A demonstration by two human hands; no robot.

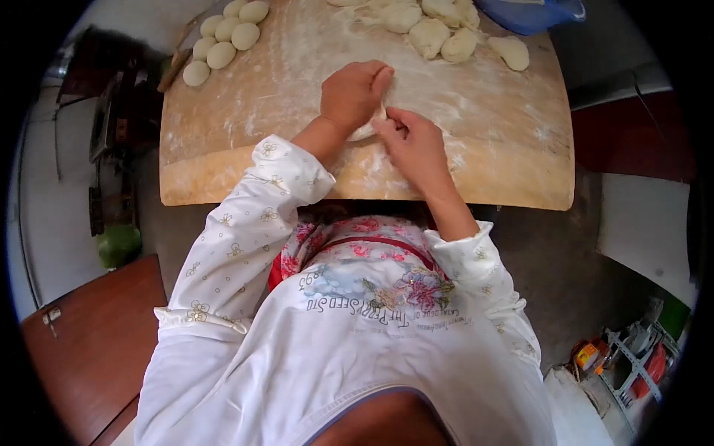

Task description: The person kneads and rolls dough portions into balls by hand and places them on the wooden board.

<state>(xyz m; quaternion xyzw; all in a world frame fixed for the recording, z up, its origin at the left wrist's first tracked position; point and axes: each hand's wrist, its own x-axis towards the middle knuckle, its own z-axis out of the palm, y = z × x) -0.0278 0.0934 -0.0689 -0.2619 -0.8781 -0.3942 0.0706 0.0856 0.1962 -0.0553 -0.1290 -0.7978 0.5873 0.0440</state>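
Note:
A piece of dough [363, 133] lies on the floured wooden board [491, 163], near its front edge and partly hidden by my hands. My left hand [353, 95] is closed over it from the left, thumb side toward the middle. From the right, my right hand [418, 145] pinches the dough's edge, its fingers curled in. Only a pale strip shows between the hands. Smooth round dough balls [221, 55] sit in rows at the board's far left. Rougher dough lumps [429, 38] are heaped at the far side, with one flatter lump [510, 53] to their right.
A blue plastic basin [529, 18] stands at the far right corner of the board. Below on the left are a brown wooden panel [97, 346] and a green rounded object [119, 245]. A rack [632, 364] with bottles and bags is at lower right.

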